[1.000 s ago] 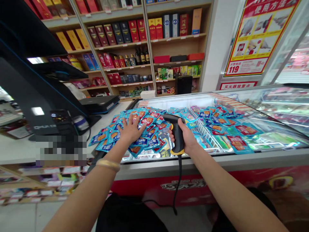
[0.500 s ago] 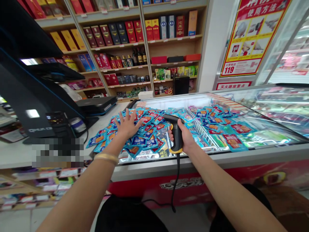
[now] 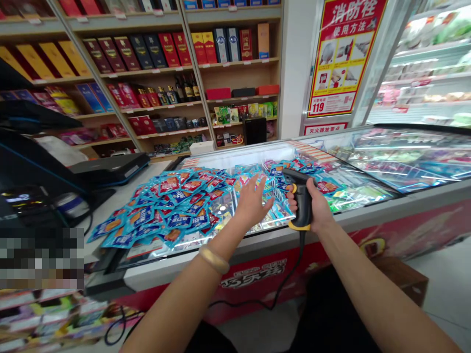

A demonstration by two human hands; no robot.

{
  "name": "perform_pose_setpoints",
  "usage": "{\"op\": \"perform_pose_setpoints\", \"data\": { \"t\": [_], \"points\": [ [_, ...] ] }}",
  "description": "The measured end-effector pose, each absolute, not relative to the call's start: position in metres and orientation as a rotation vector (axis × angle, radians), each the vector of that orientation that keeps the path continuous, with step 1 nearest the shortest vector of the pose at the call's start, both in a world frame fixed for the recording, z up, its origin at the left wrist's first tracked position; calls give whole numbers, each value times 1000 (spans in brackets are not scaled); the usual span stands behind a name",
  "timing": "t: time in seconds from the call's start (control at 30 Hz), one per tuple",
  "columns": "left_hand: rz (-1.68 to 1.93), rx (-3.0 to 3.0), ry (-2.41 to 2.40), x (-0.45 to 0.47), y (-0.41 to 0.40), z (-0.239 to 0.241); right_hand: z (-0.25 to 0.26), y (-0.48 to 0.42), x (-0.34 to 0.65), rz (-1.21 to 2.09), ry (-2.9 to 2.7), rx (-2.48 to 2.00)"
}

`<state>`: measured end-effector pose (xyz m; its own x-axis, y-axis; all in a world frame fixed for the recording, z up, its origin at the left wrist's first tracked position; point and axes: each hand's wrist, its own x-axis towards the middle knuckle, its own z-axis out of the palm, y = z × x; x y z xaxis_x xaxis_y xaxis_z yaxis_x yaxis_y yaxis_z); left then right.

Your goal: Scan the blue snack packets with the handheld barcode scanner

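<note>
My right hand [image 3: 317, 208] grips a black barcode scanner [image 3: 301, 201] with a yellow base, its head pointing left over the freezer's glass lid [image 3: 368, 169]. My left hand [image 3: 252, 201] hovers open, fingers spread, above the glass between two heaps of small snack packets. It holds nothing. A big pile of blue and red packets [image 3: 165, 206] lies to its left, and a smaller group of packets [image 3: 290, 171] lies around the scanner head. A pale bangle [image 3: 213, 259] sits on my left wrist. The scanner's black cable [image 3: 279, 289] hangs down in front of the freezer.
A black till screen and stand [image 3: 33, 162] rise at the left, with a flat black device [image 3: 110, 169] behind the pile. Shelves of boxed goods and bottles [image 3: 165, 73] fill the back wall. A red and yellow poster [image 3: 342, 54] hangs at the right. A cardboard box [image 3: 405, 279] sits on the floor.
My left hand has lifted off the big packet pile and moved right, toward the scanner. The view has turned to the right; the scanner stays gripped in my right hand.
</note>
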<state>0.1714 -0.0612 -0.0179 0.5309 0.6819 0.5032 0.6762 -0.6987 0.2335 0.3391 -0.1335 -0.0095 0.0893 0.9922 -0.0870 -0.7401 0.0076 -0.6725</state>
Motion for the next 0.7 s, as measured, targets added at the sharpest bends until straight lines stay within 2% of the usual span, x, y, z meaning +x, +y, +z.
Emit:
{"op": "perform_pose_setpoints", "data": {
  "t": [0.23, 0.43, 0.7],
  "points": [
    [522, 2948, 756, 259, -80, -27, -18, -154, 410, 1284, -449, -691],
    [91, 3252, 439, 291, -78, -23, -25, -157, 427, 1220, -469, -720],
    [259, 3247, 279, 272, -69, -28, -32, -155, 429, 1226, -488, -705]
  ]
}}
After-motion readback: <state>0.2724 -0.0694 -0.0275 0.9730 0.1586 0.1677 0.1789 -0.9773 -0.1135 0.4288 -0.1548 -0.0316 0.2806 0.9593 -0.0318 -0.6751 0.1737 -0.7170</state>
